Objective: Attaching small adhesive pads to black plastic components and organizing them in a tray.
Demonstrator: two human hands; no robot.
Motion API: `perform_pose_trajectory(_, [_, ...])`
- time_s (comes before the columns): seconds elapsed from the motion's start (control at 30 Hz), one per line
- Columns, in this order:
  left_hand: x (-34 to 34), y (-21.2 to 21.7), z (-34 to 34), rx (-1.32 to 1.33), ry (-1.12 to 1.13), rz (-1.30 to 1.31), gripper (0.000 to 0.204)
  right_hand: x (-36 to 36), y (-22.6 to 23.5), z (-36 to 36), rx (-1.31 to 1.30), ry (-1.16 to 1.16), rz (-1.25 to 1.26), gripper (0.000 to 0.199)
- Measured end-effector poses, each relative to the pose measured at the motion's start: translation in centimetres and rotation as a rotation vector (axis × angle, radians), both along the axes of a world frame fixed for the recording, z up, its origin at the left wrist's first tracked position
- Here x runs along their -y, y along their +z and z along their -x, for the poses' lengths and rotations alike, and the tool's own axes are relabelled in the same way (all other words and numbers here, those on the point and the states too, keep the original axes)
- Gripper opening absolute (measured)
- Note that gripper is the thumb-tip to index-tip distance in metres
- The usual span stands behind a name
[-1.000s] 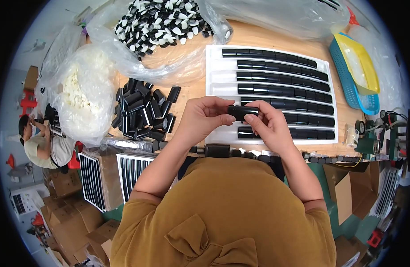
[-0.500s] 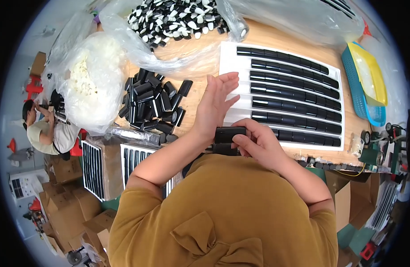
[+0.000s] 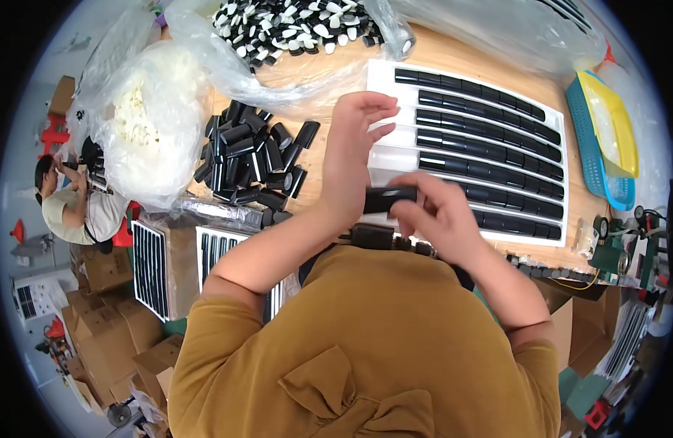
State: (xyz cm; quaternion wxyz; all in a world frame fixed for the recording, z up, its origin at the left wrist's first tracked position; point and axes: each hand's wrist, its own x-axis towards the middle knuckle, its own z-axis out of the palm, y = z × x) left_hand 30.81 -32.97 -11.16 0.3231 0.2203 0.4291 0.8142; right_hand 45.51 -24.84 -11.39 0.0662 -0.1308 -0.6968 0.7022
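Between the thumb and fingers of my right hand (image 3: pixel 442 217) is a glossy short black plastic casing (image 3: pixel 387 199), held level. Its left end is close to the heel of my left hand (image 3: pixel 352 150); I cannot tell whether they touch. That left hand is raised with its fingers apart, bent to the right, and it holds nothing. Beside them lies a white tray (image 3: pixel 391 157) with several rows of black casings (image 3: pixel 490 157). Another black piece (image 3: pixel 371 235) sits below the held casing at the table's near edge.
A pile of loose black casings (image 3: pixel 252 157) lies left of my hands. Farther back are black and white oval pieces (image 3: pixel 293 29) and a clear bag (image 3: pixel 150 124) of pale pieces. Blue and yellow baskets (image 3: pixel 595 139) stand at right. A person (image 3: pixel 81 197) sits far left.
My right hand and the black casing have moved up and to the right, slightly away from my body. My left hand has shifted a little farther up, its fingers more bent.
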Motion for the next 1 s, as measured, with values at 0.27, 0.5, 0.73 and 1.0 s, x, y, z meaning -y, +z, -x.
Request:
perform_pose_trajectory(0.27, [4.4,-2.1,4.3,-0.500,-0.137,0.604,0.011,-0.6,-4.0,1.7,-0.054,-0.280,0.081,0.034])
perform_pose_trajectory(0.5, [15.7,-7.5,22.0,-0.861,0.901,0.956,0.022,-3.2,-5.6,-2.9,0.274,-0.154,-0.819,0.026])
perform_pose_trajectory(0.73, [13.6,-8.9,25.9,-1.427,1.132,1.177,0.020,-2.4,-7.0,-3.3,0.263,-0.120,-0.970,0.031])
perform_pose_trajectory(1.0, [-1.1,-9.9,29.3,-1.267,0.531,0.969,0.018,-1.5,-7.2,-3.6,0.278,-0.114,-1.020,0.030])
